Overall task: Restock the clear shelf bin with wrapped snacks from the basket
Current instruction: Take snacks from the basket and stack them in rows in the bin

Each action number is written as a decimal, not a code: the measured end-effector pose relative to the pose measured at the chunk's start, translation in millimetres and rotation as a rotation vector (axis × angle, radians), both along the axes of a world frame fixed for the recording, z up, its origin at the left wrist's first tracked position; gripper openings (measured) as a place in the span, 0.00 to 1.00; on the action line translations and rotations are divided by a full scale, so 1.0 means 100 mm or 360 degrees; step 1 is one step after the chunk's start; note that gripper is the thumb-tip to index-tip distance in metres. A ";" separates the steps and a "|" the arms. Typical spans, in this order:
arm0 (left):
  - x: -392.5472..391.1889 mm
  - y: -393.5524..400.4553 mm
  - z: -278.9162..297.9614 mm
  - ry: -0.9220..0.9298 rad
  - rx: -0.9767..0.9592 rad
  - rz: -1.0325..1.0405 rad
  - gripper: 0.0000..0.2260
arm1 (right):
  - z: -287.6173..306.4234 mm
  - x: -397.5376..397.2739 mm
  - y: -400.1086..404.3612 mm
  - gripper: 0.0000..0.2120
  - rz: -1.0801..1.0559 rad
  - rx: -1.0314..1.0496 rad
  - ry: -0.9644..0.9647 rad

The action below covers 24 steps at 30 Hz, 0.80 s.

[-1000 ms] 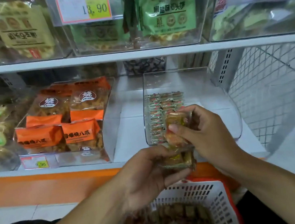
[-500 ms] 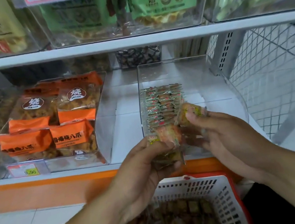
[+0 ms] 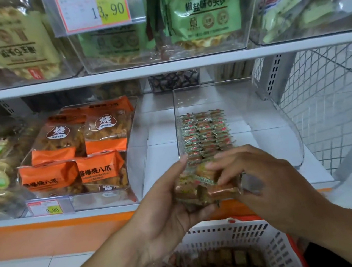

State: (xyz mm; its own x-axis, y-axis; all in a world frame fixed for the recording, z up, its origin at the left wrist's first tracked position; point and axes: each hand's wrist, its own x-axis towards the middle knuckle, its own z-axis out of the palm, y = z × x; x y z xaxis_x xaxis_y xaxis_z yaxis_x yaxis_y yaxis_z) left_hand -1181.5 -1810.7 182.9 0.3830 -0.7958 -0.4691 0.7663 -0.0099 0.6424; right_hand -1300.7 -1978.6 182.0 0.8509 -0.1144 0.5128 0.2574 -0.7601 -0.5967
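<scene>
My left hand (image 3: 168, 211) cradles a small stack of wrapped snacks (image 3: 202, 186) in front of the shelf edge. My right hand (image 3: 265, 179) meets it from the right, its fingers pinching the top of that stack. Behind the hands stands the clear shelf bin (image 3: 281, 118), with rows of small wrapped snacks (image 3: 204, 133) laid along its left side and bare floor on its right. The white basket (image 3: 252, 235) with a red rim sits below my hands, filled with several brown wrapped snacks (image 3: 223, 264).
A second clear bin of orange snack bags (image 3: 82, 151) stands to the left, with a price tag (image 3: 47, 208) on its front. The upper shelf (image 3: 161, 67) carries bins of bagged snacks. A wire mesh panel (image 3: 328, 100) closes the right side.
My right hand, which held one snack up near the bin, has come back down onto the stack in my left hand. Both hands now sit together slightly lower.
</scene>
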 end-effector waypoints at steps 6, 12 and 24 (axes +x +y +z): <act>0.01 -0.01 -0.02 -0.0123 -0.0052 0.0235 0.09 | 0.05 0.01 0.03 0.12 0.0173 0.0696 0.0200; 0.02 0.00 -0.05 -0.0241 -0.0036 0.0423 0.17 | 0.10 0.07 -0.12 0.14 0.0189 0.1524 0.0512; -0.01 0.01 -0.06 -0.0319 -0.0039 0.0348 0.17 | 0.06 0.09 -0.12 0.23 -0.0011 0.1477 0.0666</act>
State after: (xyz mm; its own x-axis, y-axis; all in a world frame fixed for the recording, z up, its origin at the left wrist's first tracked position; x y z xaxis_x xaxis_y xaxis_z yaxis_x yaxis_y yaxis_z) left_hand -1182.3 -1809.7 176.7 0.6297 -0.6944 -0.3484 0.6065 0.1591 0.7790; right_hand -1291.5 -1990.5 187.8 0.9393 -0.3215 -0.1196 -0.1100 0.0480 -0.9928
